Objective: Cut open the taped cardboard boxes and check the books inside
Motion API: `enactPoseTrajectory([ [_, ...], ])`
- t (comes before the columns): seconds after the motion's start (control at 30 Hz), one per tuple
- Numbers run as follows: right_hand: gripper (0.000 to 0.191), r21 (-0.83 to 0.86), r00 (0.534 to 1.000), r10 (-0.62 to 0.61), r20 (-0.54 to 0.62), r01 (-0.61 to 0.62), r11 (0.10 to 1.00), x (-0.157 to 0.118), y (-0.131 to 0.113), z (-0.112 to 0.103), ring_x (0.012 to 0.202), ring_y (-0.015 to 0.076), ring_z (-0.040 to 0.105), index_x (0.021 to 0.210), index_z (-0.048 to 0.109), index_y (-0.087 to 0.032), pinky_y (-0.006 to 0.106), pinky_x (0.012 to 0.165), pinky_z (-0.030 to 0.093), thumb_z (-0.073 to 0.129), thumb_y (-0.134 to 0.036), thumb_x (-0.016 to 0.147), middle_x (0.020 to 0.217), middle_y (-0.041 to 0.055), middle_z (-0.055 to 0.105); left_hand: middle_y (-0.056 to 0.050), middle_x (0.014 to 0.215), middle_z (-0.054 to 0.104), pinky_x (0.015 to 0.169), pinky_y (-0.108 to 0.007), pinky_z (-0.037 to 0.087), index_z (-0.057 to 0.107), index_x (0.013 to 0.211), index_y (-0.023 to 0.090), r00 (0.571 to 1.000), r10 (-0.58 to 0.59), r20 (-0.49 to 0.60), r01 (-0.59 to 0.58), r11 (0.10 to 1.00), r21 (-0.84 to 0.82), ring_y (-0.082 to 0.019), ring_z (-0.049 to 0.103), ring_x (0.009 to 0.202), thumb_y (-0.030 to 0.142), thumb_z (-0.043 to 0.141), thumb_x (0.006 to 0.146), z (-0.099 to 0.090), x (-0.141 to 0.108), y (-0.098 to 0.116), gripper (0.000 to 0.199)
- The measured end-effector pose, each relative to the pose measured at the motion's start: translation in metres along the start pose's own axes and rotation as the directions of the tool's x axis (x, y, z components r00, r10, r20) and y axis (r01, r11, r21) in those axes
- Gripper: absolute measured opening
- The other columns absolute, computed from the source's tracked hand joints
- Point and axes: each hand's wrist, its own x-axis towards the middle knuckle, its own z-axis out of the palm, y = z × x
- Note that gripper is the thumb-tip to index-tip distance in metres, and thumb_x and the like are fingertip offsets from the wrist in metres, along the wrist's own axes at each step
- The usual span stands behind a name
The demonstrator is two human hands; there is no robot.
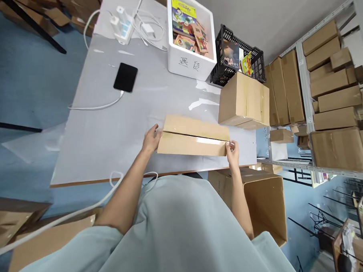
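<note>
A long, narrow cardboard box (194, 145) lies near the front edge of the grey table, with a dark gap between its two top flaps. My left hand (152, 139) is at the box's left end, fingers apart, the palm side against the end. At the right end, my right hand (232, 151) pinches the front flap's corner between thumb and fingers. A shiny strip shows on the front flap near that hand. The inside of the box is hidden.
A closed carton (243, 101), a black crate (238, 59) and a white foam box (192, 63) stand behind. A black device (125, 77) and power strip (123, 28) lie left. An open carton (264, 204) sits below the table, right; shelves (308, 106) hold boxes.
</note>
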Motion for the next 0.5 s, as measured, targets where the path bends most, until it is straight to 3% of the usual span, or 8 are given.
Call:
enactPoseTrajectory([
  [0.1, 0.049, 0.036, 1.000, -0.021, -0.001, 0.021, 0.999, -0.006, -0.006, 0.010, 0.128, 0.0290, 0.074, 0.118, 0.060, -0.023, 0.043, 0.109, 0.061, 0.072, -0.059, 0.089, 0.133, 0.0181, 0.075, -0.024, 0.150, 0.073, 0.119, -0.051, 0.059, 0.070, 0.144, 0.012, 0.981, 0.022, -0.193, -0.030, 0.999, -0.036, -0.033, 0.073, 0.136, 0.046, 0.047, 0.111, -0.025, -0.024, 0.024, 0.053],
  [0.17, 0.050, 0.070, 0.999, -0.043, -0.022, 0.044, 0.997, -0.005, -0.012, 0.012, 0.130, 0.0290, 0.074, 0.120, 0.060, -0.022, 0.044, 0.113, 0.060, 0.074, -0.058, 0.087, 0.132, 0.0186, 0.076, -0.019, 0.138, 0.078, 0.113, -0.045, 0.061, 0.075, 0.132, 0.017, 0.942, 0.137, -0.307, -0.157, 0.987, -0.040, -0.029, 0.076, 0.127, 0.047, 0.049, 0.112, -0.036, -0.049, 0.051, 0.044],
  [0.23, 0.050, 0.110, 0.995, -0.081, -0.054, 0.087, 0.990, 0.001, -0.021, 0.010, 0.131, 0.0292, 0.075, 0.121, 0.061, -0.022, 0.045, 0.115, 0.060, 0.075, -0.056, 0.087, 0.133, 0.0188, 0.077, -0.015, 0.127, 0.080, 0.112, -0.047, 0.061, 0.077, 0.122, 0.021, 0.896, 0.318, -0.311, -0.314, 0.947, 0.063, -0.030, 0.075, 0.121, 0.045, 0.056, 0.111, -0.037, -0.073, 0.081, 0.034],
  [0.27, 0.049, 0.125, 0.993, -0.103, -0.065, 0.110, 0.986, 0.005, -0.026, 0.008, 0.130, 0.0294, 0.076, 0.121, 0.062, -0.022, 0.046, 0.115, 0.060, 0.075, -0.055, 0.087, 0.134, 0.0191, 0.077, -0.014, 0.122, 0.081, 0.113, -0.049, 0.060, 0.078, 0.118, 0.023, 0.874, 0.411, -0.259, -0.396, 0.912, 0.107, -0.030, 0.075, 0.121, 0.042, 0.058, 0.110, -0.034, -0.083, 0.096, 0.029],
  [0.37, 0.047, 0.114, 0.987, -0.145, -0.074, 0.153, 0.982, 0.024, -0.044, 0.007, 0.122, 0.0289, 0.078, 0.121, 0.064, -0.022, 0.045, 0.108, 0.063, 0.075, -0.051, 0.087, 0.137, 0.0201, 0.077, -0.014, 0.131, 0.080, 0.118, -0.054, 0.056, 0.081, 0.121, 0.024, 0.798, 0.595, 0.093, -0.601, 0.776, 0.192, -0.035, 0.072, 0.130, 0.034, 0.065, 0.106, -0.016, -0.098, 0.131, 0.025],
  [0.43, 0.045, 0.054, 0.984, -0.156, -0.084, 0.161, 0.985, 0.038, -0.056, 0.010, 0.113, 0.0275, 0.079, 0.118, 0.065, -0.021, 0.043, 0.101, 0.063, 0.076, -0.052, 0.087, 0.134, 0.0198, 0.078, -0.019, 0.136, 0.078, 0.117, -0.058, 0.055, 0.081, 0.128, 0.020, 0.749, 0.597, 0.287, -0.661, 0.702, 0.266, -0.040, 0.070, 0.133, 0.029, 0.071, 0.101, -0.004, -0.098, 0.144, 0.030],
  [0.5, 0.044, -0.027, 0.981, -0.173, -0.094, 0.171, 0.985, 0.051, -0.068, 0.015, 0.104, 0.0254, 0.078, 0.115, 0.066, -0.020, 0.040, 0.096, 0.063, 0.075, -0.054, 0.088, 0.128, 0.0179, 0.080, -0.022, 0.131, 0.076, 0.112, -0.059, 0.056, 0.079, 0.133, 0.017, 0.740, 0.569, 0.360, -0.672, 0.651, 0.353, -0.043, 0.069, 0.129, 0.022, 0.070, 0.100, 0.002, -0.096, 0.151, 0.035],
])
